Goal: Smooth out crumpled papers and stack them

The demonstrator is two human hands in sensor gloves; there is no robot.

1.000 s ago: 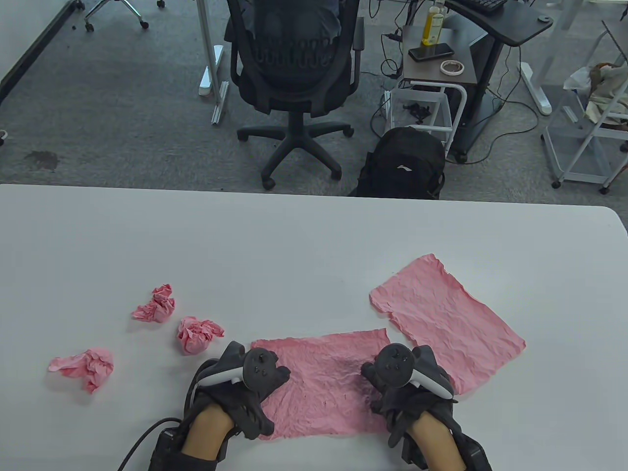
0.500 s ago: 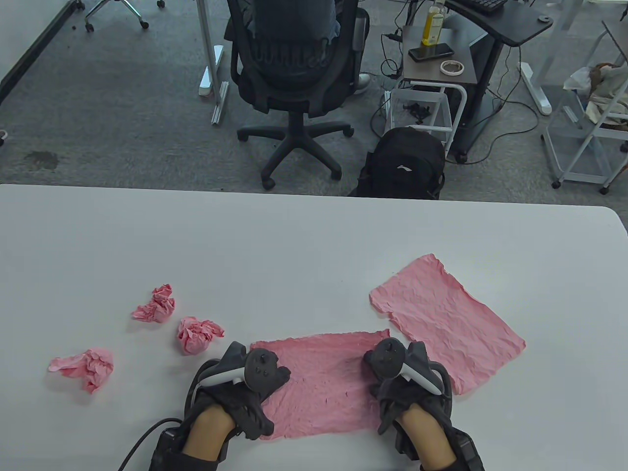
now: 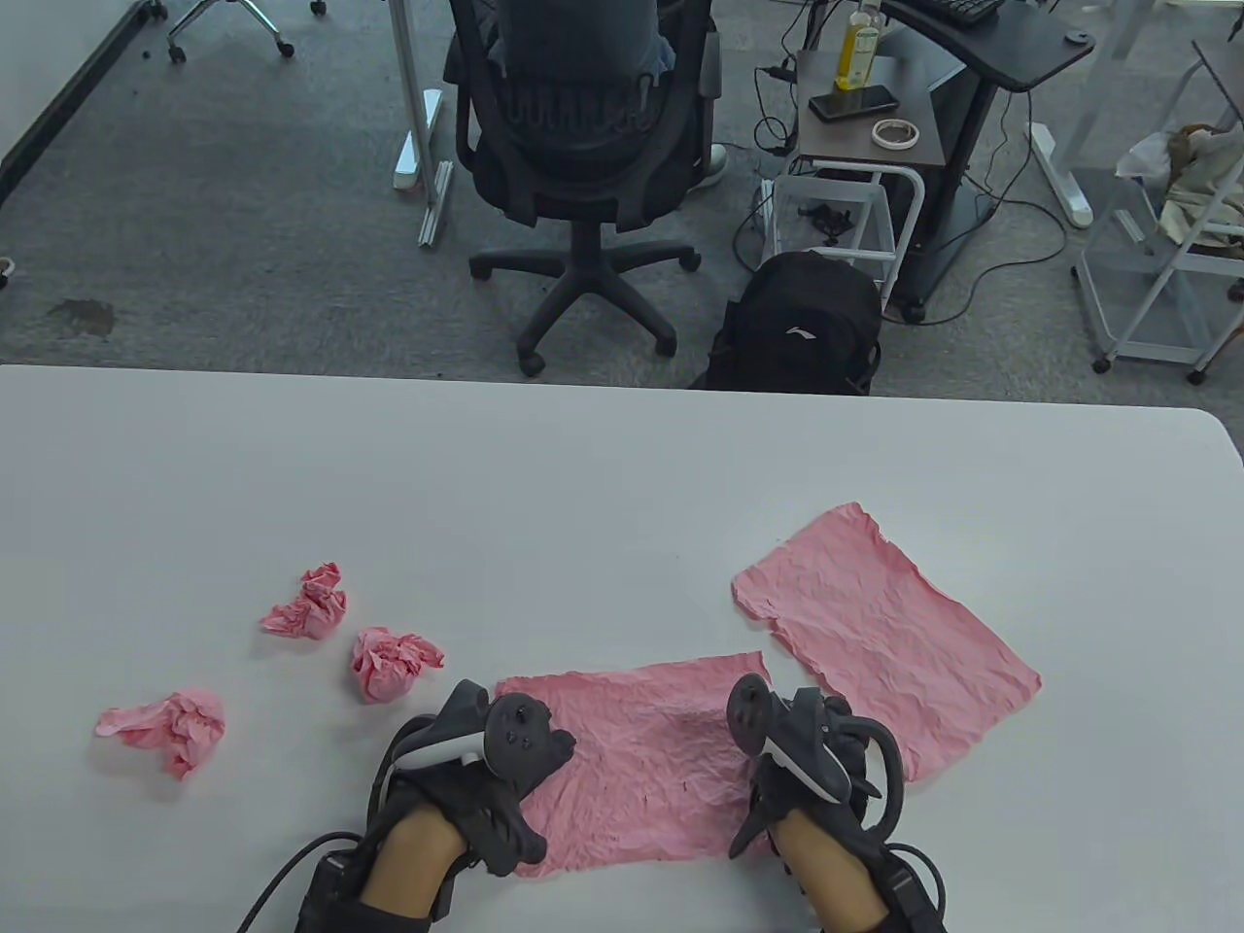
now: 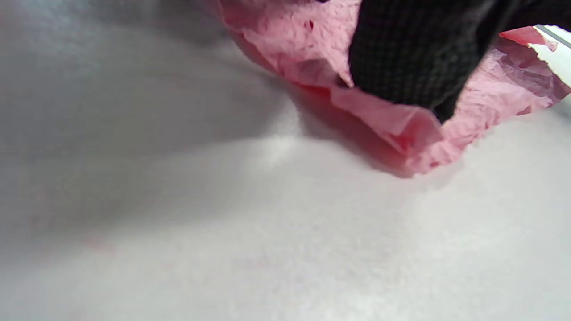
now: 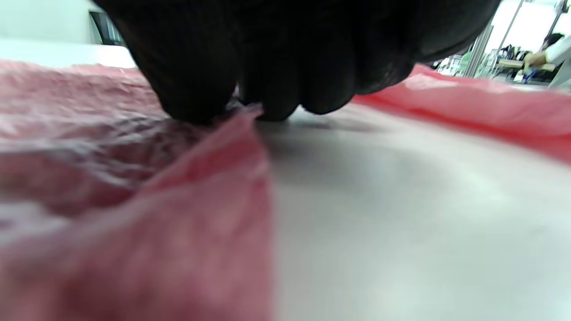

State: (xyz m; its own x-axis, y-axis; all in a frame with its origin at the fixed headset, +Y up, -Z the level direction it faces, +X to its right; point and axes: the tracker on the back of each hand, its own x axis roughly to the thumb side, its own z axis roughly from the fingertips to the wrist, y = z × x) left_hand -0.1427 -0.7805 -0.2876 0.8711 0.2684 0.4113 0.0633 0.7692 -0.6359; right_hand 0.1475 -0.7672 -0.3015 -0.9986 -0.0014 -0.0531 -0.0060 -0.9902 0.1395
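Observation:
A partly flattened pink sheet (image 3: pixel 641 758) lies on the white table (image 3: pixel 583 486) near the front edge. My left hand (image 3: pixel 505 787) is at its left edge; in the left wrist view a gloved finger (image 4: pixel 401 58) holds the sheet's lifted corner (image 4: pixel 392 125). My right hand (image 3: pixel 777 777) is turned on its side at the sheet's right edge. In the right wrist view its fingertips (image 5: pixel 200 67) pinch the sheet's raised edge (image 5: pixel 192 187). A second, flattened pink sheet (image 3: pixel 880 632) lies to the right and also shows in the right wrist view (image 5: pixel 468 102).
Three crumpled pink paper balls lie at the left: one (image 3: pixel 309 603) farther back, one (image 3: pixel 389 663) beside my left hand, one (image 3: pixel 170 729) far left. Beyond the table's far edge stand an office chair (image 3: pixel 583 146) and a black backpack (image 3: pixel 797 326).
My right hand has rolled onto its side at the sheet's right edge, and that edge has drawn slightly inward. My left hand has hardly moved.

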